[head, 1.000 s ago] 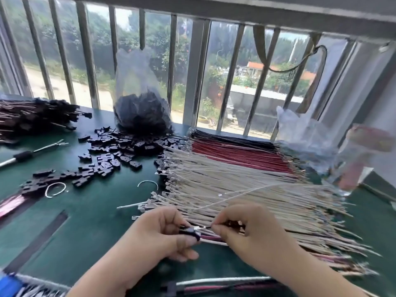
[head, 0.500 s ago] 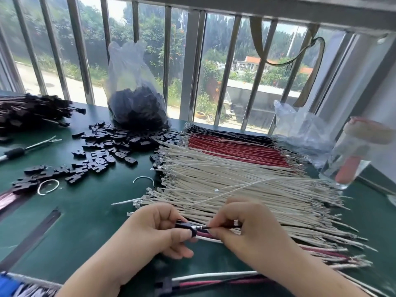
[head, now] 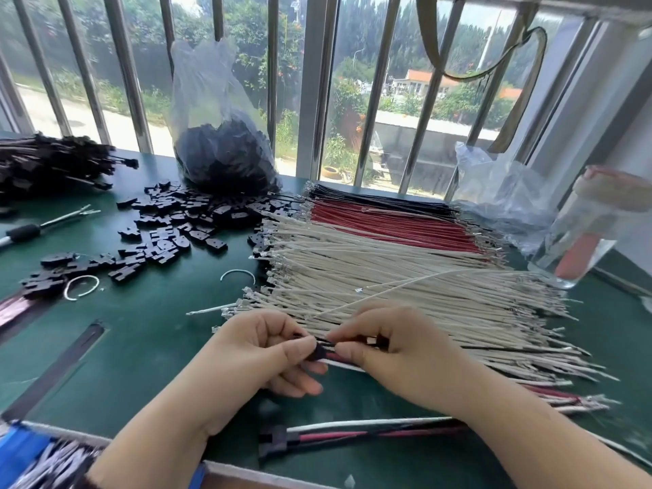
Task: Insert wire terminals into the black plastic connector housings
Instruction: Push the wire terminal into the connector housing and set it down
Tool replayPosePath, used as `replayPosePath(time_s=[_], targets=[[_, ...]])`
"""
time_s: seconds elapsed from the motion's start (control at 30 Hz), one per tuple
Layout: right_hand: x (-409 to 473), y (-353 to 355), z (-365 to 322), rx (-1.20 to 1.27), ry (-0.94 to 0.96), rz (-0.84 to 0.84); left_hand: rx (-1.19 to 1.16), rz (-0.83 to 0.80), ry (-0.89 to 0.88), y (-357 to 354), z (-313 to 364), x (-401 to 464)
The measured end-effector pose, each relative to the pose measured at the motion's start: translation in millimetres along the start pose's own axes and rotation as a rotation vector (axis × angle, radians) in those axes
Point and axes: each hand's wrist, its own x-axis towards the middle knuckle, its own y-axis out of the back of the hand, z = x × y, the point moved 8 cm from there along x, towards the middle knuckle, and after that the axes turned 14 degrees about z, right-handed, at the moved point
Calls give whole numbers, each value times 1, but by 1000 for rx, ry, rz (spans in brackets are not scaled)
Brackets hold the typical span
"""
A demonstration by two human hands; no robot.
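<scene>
My left hand (head: 264, 351) pinches a small black connector housing (head: 319, 351) between thumb and fingers, low in the middle of the head view. My right hand (head: 391, 354) pinches the wires (head: 338, 358) entering that housing, right against it; a red and a white wire show beneath the fingers. A long white wire (head: 405, 287) rises from the hands toward the right. Behind the hands lies a wide stack of white wires (head: 388, 262), red wires (head: 388, 224) and black wires (head: 370, 199). Loose black housings (head: 169, 224) lie scattered at the left.
A plastic bag of black housings (head: 222, 153) stands at the window bars. Finished harnesses (head: 49, 164) are piled far left, one more (head: 352, 434) lies near the front edge. A screwdriver-like tool (head: 38, 225), wire rings (head: 81, 285), a clear bottle (head: 585, 227) and an empty bag (head: 501, 195) sit on the green table (head: 148, 347).
My right hand has pushed the wire further in, closing the gap to the housing in my left hand. The camera has tilted slightly.
</scene>
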Motion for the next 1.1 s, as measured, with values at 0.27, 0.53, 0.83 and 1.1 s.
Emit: replayPosePath(time_s=[0.27, 0.53, 0.83, 1.1], targets=[[-1, 2, -8, -52, 119, 103, -18, 80, 2, 4, -3, 2], [5, 1, -5, 2, 91, 123, -117, 105, -24, 6, 0, 3], [-16, 36, 44, 222, -390, -293, -387, 228, -70, 28, 14, -2], [-41, 60, 61, 81, -368, -650, 300, 346, -707, 28, 29, -59]])
